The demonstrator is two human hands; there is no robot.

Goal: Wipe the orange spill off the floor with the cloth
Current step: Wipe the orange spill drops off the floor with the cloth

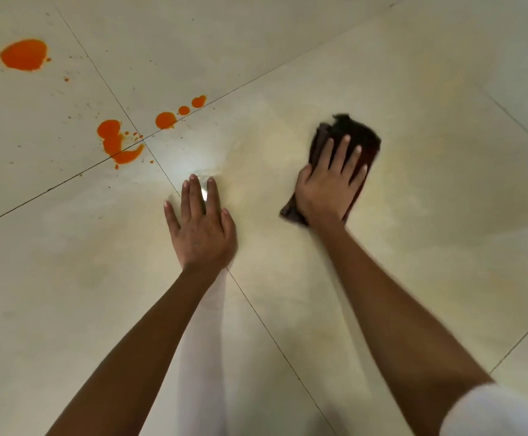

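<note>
Orange spill patches lie on the pale tiled floor (445, 152) at the upper left: a large round puddle (23, 55), a smeared patch (115, 143) at the tile joint, and a row of smaller drops (166, 120). My right hand (328, 184) presses flat on a dark brown cloth (357, 136), right of centre and well away from the orange patches. My left hand (201, 228) rests flat on the floor with fingers spread, holding nothing, just below and right of the smeared patch.
Dark grout lines (256, 309) cross the floor diagonally. A faint yellowish smear (256, 152) tints the tile between my hands. Tiny orange specks (67, 116) dot the left tile. A bright light reflection (204, 193) glints by my left fingers. A white sleeve (492, 410) shows at the lower right.
</note>
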